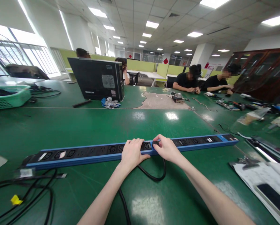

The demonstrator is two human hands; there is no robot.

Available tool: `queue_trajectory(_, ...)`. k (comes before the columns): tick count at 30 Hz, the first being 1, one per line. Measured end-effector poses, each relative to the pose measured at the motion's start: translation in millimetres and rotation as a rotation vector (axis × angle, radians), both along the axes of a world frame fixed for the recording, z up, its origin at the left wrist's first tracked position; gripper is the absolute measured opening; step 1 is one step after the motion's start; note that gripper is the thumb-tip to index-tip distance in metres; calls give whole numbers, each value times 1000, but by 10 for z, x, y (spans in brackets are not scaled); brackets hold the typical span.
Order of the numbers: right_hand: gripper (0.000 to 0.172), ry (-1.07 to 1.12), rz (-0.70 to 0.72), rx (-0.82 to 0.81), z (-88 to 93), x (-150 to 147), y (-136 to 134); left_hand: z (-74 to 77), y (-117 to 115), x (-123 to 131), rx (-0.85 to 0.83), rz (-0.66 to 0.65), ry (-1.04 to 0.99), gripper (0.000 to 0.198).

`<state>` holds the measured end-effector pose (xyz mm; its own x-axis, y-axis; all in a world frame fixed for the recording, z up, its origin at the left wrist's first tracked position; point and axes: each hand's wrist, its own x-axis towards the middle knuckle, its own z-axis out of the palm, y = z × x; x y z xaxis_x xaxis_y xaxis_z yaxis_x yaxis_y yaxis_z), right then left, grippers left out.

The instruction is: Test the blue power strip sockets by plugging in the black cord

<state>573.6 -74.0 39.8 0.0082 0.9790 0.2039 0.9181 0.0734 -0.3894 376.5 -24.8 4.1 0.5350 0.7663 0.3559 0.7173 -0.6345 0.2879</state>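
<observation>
Bright office space with ceiling lights and low green partitions surrounds a broad green tabletop [83, 125]; two co-workers [186, 82] sit at its far edge, toward the right corner. Left of centre near that edge stands a black computer housing [95, 79], and a green basket [15, 100] sits by the left edge. Nearer the wearer lies a long blue-and-black power strip [102, 150], its long axis running left to right, the right end angled slightly toward the far edge.

The left hand [132, 153] spans the strip around its middle, fingers over the far side and thumb along the near side, gripping it. The right hand [169, 150] is just beside it, nearer the strip's right end. On the near side, a black cable [157, 179] loops round and passes beneath the left arm. Between the right hand's closed fingers and thumb is a black plug [155, 143], right at the socket face; whether it is seated cannot be told. One uncovered socket [146, 145] shows between the hands.
</observation>
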Motion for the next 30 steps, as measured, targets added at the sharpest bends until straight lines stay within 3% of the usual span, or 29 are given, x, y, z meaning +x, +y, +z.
queue_trajectory(6, 22, -75, -72, 111, -112, -86, -157, 15, 0, -7, -4, -22, -8, 68)
queue_trajectory(9, 25, -70, -48, 151, -214, -144, -265, 16, 9, -9, -5, -21, -10, 67)
queue_trajectory(11, 25, -41, -19, 177, -188, -147, -300, 9, 16, -9, -8, -15, -7, 67)
queue_trajectory(14, 29, 52, -39, 291, 125, -84, -279, -2, 18, -2, 3, -18, -8, 71)
queue_trajectory(19, 31, 110, -59, 398, 951, 109, -152, 0, 1, 33, 24, -9, 13, 70)
queue_trajectory(21, 31, 121, -51, 374, 1058, 167, -173, 3, -2, 43, 22, -1, 29, 69)
queue_trajectory(23, 34, 179, -51, 339, 967, 231, -247, 1, -6, 46, 29, -3, 42, 67)
queue_trajectory(25, 37, 276, -64, 297, 755, 341, -330, -5, -16, 45, 42, -10, 52, 66)
queue_trajectory(28, 38, 421, -108, 198, 466, 635, -382, -9, -39, 50, 56, -15, 62, 64)
queue_trajectory(30, 40, 473, -147, 123, 408, 890, -362, -6, -52, 59, 57, -12, 73, 64)
